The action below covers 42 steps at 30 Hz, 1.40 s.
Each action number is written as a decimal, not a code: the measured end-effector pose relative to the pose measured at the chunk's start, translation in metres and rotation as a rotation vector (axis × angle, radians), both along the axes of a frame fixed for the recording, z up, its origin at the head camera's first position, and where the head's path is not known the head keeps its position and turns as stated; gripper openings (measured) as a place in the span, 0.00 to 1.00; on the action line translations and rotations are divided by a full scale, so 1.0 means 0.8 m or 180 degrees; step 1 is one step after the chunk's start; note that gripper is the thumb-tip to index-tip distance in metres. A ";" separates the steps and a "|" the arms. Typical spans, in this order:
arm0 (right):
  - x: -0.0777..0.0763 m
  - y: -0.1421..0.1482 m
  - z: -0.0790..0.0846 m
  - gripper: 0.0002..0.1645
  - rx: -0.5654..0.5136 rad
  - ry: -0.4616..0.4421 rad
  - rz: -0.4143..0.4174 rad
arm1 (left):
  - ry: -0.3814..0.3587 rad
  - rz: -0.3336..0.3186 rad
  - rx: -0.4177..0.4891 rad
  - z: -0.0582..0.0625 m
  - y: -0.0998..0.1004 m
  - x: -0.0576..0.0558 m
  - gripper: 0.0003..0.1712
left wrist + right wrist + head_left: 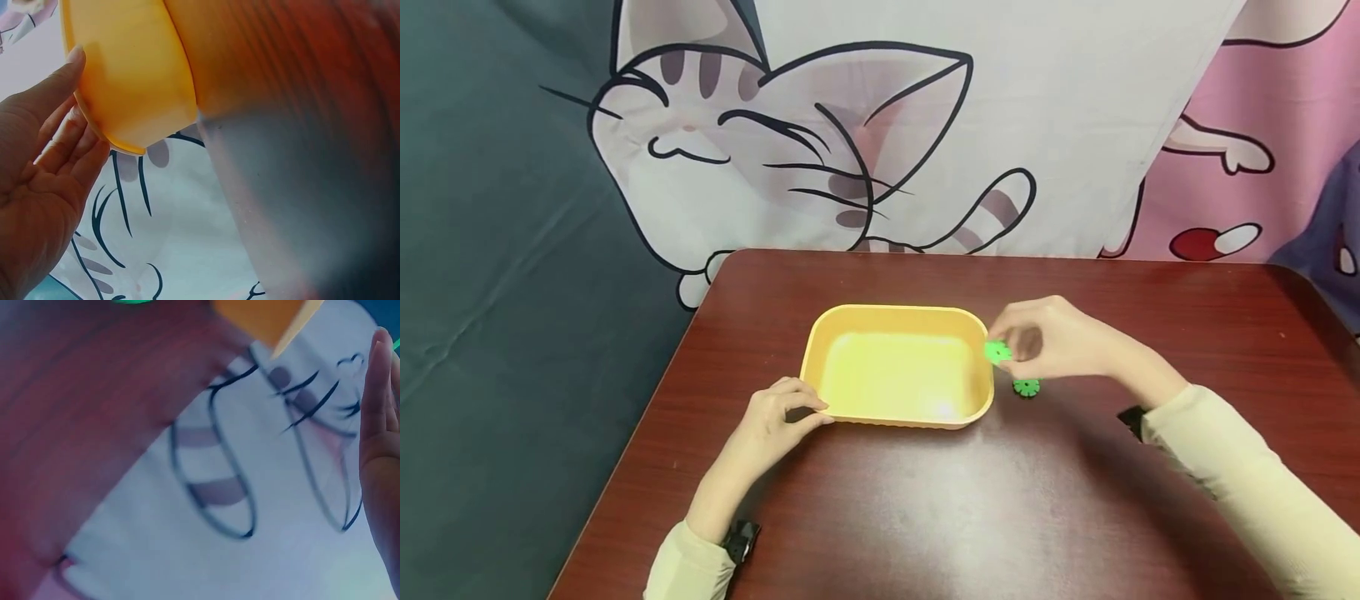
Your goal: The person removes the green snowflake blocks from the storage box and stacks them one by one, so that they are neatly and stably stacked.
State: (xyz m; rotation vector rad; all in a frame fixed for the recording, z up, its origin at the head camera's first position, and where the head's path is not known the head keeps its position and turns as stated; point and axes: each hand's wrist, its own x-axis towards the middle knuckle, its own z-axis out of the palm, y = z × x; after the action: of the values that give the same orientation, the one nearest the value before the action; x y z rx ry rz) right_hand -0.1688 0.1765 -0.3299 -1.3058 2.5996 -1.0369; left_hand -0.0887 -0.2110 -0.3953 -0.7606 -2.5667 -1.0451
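Observation:
A yellow plastic tray (895,375) with rounded corners and raised sides sits on the table. My left hand (775,427) pinches its rim at the near left corner; in the left wrist view the thumb lies against the tray's wall (134,69). My right hand (1060,340) pinches a green notched disc (997,352) between thumb and fingers, overlapping the tray's right rim in the head view. A second green notched disc (1026,388) lies on the table just below that hand, partly covered by it. The right wrist view catches the hand's edge (382,437) and a corner of the tray (265,322).
The dark red wooden table (970,517) reflects a bright patch near its front. Behind it hangs a curtain (1075,100) printed with cartoon cats, and a plain grey-green cloth (497,250) covers the left side. Dark straps show at both wrists.

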 end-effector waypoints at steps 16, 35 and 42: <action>0.007 0.059 -0.064 0.21 0.0089 0.0270 -0.0406 | 0.0019 0.0029 -0.0019 0.004 -0.008 -0.002 0.09; 0.007 0.058 -0.097 0.16 0.0972 0.0699 -0.0554 | 0.0018 0.0018 -0.0041 0.000 -0.001 -0.005 0.10; 0.007 0.059 -0.100 0.15 0.0962 0.0643 -0.0462 | 0.0031 0.0003 -0.0007 -0.003 0.000 -0.005 0.10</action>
State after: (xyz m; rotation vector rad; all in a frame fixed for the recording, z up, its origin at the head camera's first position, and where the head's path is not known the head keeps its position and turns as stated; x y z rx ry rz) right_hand -0.1628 0.2240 -0.4100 -1.2202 2.8906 -0.5162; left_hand -0.0925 -0.2112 -0.3981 -0.7631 -2.5601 -1.0359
